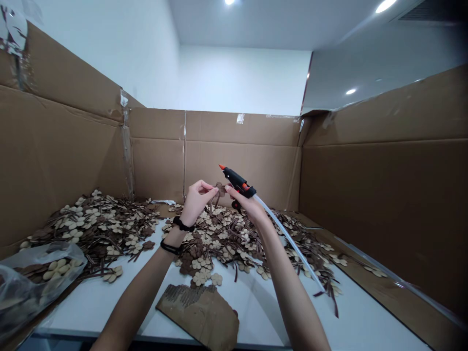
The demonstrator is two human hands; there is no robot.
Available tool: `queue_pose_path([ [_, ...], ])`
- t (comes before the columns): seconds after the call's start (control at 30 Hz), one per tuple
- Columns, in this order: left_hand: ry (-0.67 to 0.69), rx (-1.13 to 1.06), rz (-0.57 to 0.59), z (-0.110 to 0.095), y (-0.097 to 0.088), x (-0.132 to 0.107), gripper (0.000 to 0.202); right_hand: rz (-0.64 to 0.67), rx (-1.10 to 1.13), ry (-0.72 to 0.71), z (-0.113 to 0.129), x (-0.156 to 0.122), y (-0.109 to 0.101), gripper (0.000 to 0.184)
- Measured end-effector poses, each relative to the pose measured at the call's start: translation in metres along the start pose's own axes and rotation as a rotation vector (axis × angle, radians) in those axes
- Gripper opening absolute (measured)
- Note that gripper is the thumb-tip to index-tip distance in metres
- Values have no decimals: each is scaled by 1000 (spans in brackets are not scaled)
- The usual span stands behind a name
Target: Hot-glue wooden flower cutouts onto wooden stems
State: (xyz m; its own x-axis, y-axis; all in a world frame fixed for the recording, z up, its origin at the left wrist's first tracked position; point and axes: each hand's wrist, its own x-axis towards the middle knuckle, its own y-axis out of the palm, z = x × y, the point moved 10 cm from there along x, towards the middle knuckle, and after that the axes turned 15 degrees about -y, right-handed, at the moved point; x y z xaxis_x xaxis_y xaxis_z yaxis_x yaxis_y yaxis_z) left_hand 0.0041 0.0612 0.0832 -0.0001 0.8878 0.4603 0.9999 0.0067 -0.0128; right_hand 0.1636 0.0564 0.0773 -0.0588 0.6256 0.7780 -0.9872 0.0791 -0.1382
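Observation:
Both hands are raised over the heaped flowers, close together at the middle. Between my left hand's (199,199) pinched thumb and fingers is the edge of a brown fabric flower (220,189); thin strips hang below it. My right hand (246,201) has a black glue gun (236,179) in its grip, the orange nozzle pointing up and left. Its thumb reaches to the flower's right edge. From the gun's rear a long pale glue stick (288,236) trails down to the right. Most of the right fingers are hidden behind the gun and palm.
Cream and brown flowers with strips lie in a left heap (109,226) and a middle heap (226,234) on the white table (256,307). A torn cardboard piece (204,317) lies in front. At left sits a clear plastic bag (47,278) with flowers. Cardboard walls (241,161) surround the table.

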Motion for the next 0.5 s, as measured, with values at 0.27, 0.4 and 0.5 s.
queue_pose_path([
  [0.27,-13,-50,11,3,3,-2,24,16,-3,14,-1,0,5,37],
  [0.4,-24,-61,-9,1,0,-1,21,-6,14,34,-5,-2,3,41],
  [0.5,21,51,18,-4,4,0,23,-20,33,16,-3,-2,2,37],
])
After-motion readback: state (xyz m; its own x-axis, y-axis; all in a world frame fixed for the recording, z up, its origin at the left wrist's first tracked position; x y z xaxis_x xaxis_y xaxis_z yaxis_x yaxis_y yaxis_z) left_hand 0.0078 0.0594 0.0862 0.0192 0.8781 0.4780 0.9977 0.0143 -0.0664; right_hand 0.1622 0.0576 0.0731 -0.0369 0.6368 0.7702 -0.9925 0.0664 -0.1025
